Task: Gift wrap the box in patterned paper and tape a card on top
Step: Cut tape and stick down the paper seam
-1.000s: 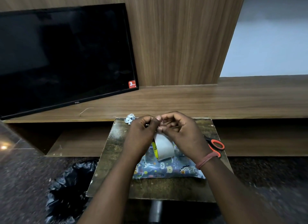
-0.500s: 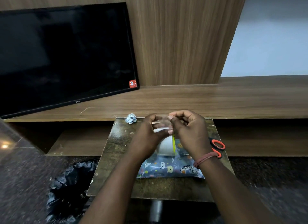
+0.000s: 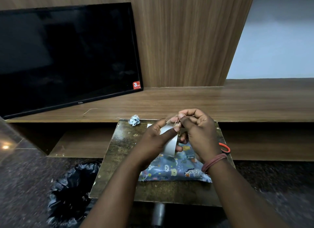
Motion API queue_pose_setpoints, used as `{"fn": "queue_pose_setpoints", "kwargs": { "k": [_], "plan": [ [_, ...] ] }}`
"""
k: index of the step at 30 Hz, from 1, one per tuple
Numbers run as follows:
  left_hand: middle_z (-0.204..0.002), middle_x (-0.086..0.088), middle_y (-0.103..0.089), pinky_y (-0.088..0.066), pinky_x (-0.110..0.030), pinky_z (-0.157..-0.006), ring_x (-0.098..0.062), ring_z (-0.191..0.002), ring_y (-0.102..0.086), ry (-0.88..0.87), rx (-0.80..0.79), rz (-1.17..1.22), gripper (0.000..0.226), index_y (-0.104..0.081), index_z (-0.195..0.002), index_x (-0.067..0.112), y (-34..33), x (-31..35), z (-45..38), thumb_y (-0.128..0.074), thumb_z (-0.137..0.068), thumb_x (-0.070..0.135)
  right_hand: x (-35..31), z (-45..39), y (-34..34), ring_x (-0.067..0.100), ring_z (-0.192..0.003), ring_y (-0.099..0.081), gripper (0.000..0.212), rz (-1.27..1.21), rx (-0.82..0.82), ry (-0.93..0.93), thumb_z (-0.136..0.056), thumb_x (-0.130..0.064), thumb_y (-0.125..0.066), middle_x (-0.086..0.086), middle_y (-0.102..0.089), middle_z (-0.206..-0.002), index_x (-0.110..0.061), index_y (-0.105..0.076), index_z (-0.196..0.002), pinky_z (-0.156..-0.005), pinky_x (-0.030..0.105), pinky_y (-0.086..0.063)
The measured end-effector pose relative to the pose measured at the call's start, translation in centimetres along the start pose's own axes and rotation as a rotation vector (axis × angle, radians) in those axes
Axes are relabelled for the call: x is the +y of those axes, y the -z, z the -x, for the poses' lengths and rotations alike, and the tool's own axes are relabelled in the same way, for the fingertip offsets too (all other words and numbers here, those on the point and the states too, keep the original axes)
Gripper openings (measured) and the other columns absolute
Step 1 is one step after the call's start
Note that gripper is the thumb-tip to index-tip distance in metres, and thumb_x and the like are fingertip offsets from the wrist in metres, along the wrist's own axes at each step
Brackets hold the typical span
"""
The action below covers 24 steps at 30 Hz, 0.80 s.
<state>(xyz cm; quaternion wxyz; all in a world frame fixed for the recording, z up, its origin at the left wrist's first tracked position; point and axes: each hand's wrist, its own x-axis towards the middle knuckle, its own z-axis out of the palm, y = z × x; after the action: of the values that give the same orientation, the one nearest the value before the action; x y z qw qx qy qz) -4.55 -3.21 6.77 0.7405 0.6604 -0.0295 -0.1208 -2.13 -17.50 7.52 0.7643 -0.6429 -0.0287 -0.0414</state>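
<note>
While the left hand point(image 3: 156, 141) grips the tape roll point(image 3: 168, 142) above the wrapped box point(image 3: 171, 170), the right hand point(image 3: 198, 131) pinches the free end of clear tape point(image 3: 171, 121) between thumb and fingers. To do this step well, draw the strip out taut, keep it from folding onto itself, and steady the roll against the pull. The box, covered in animal-patterned paper, lies flat on the small worktop point(image 3: 119, 153) directly under both hands. No card can be identified. Count, largest first: one television point(image 3: 64, 58), one black bin bag point(image 3: 71, 193), one worktop, one wrapped box, one tape roll, one pair of orange-handled scissors point(image 3: 225, 147), one crumpled paper scrap point(image 3: 134, 120).
</note>
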Motion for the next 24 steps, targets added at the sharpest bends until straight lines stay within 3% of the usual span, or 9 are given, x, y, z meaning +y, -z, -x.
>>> {"fn": "queue_pose_setpoints", "kwargs": {
  "k": [4,6,8,13,15,18,20,24],
  "plan": [
    [-0.108,-0.02,-0.074,-0.058,-0.053,-0.08,-0.03,-0.073,-0.072,0.081,0.021,0.106,0.044,-0.062,-0.127,0.009,0.3,0.1,-0.2,-0.078,-0.086,0.01,-0.3,-0.1,0.2,0.024,-0.054,-0.06,0.004,-0.007,0.016,-0.022,-0.096,-0.005,-0.064,0.014,-0.075,-0.077,-0.003,-0.065,-0.092,-0.046,0.027,-0.049],
    [-0.114,-0.023,-0.074,-0.056,-0.06,-0.085,-0.032,-0.075,-0.073,0.102,0.028,0.116,0.046,-0.062,-0.122,0.003,0.4,0.4,-0.1,-0.08,-0.08,0.007,-0.3,0.0,0.2,0.026,-0.064,-0.07,0.003,-0.072,0.017,-0.062,-0.096,-0.003,-0.063,0.017,-0.076,-0.083,-0.003,-0.064,-0.092,-0.053,0.033,-0.056],
    [-0.116,-0.026,-0.072,-0.056,-0.059,-0.086,-0.032,-0.075,-0.072,0.12,-0.001,0.105,0.044,-0.066,-0.115,0.004,0.6,0.8,0.2,-0.082,-0.075,0.008,-0.2,0.2,0.0,0.031,-0.075,-0.074,0.005,-0.117,0.002,-0.095,-0.096,-0.002,-0.062,0.019,-0.076,-0.087,-0.004,-0.064,-0.092,-0.059,0.037,-0.057],
    [-0.112,-0.028,-0.073,-0.05,-0.069,-0.098,-0.032,-0.077,-0.072,0.184,-0.02,0.074,0.033,-0.066,-0.114,-0.003,1.1,0.5,0.2,-0.08,-0.084,0.003,0.0,0.6,-0.1,0.031,-0.072,-0.075,0.003,-0.156,-0.02,-0.118,-0.096,0.0,-0.06,0.017,-0.076,-0.085,0.0,-0.063,-0.095,-0.051,0.03,-0.053],
    [-0.111,-0.029,-0.072,-0.052,-0.065,-0.097,-0.031,-0.076,-0.071,0.189,-0.033,0.07,0.033,-0.066,-0.115,-0.003,1.1,0.5,0.2,-0.079,-0.085,0.004,0.0,0.5,-0.1,0.03,-0.068,-0.075,0.003,-0.167,0.008,-0.144,-0.096,0.001,-0.059,0.016,-0.076,-0.083,0.001,-0.063,-0.096,-0.047,0.028,-0.052],
    [-0.104,-0.03,-0.072,-0.06,-0.045,-0.076,-0.028,-0.068,-0.068,0.154,0.008,0.111,0.043,-0.057,-0.124,-0.007,1.2,0.4,0.1,-0.077,-0.087,0.001,0.0,0.2,0.0,0.022,-0.053,-0.068,0.006,-0.208,0.07,-0.193,-0.097,0.0,-0.058,0.017,-0.074,-0.078,0.002,-0.063,-0.094,-0.046,0.028,-0.054],
    [-0.102,-0.024,-0.075,-0.06,-0.036,-0.067,-0.028,-0.069,-0.071,0.108,0.082,0.061,0.05,-0.057,-0.127,0.003,1.3,0.3,0.0,-0.081,-0.084,0.004,0.2,0.0,-0.1,0.022,-0.062,-0.071,0.008,-0.254,0.103,-0.216,-0.098,-0.001,-0.057,0.019,-0.075,-0.081,-0.001,-0.063,-0.093,-0.055,0.027,-0.059],
    [-0.11,-0.005,-0.075,-0.062,-0.038,-0.085,-0.02,-0.095,-0.075,-0.007,0.36,-0.155,0.054,-0.061,-0.123,0.026,1.4,-0.6,-0.8,-0.09,-0.077,0.032,0.6,-0.5,-0.7,0.028,-0.08,-0.076,0.008,-0.369,0.156,-0.205,-0.099,-0.003,-0.057,0.022,-0.075,-0.091,-0.006,-0.063,-0.094,-0.078,0.033,-0.062]
  ]
}}
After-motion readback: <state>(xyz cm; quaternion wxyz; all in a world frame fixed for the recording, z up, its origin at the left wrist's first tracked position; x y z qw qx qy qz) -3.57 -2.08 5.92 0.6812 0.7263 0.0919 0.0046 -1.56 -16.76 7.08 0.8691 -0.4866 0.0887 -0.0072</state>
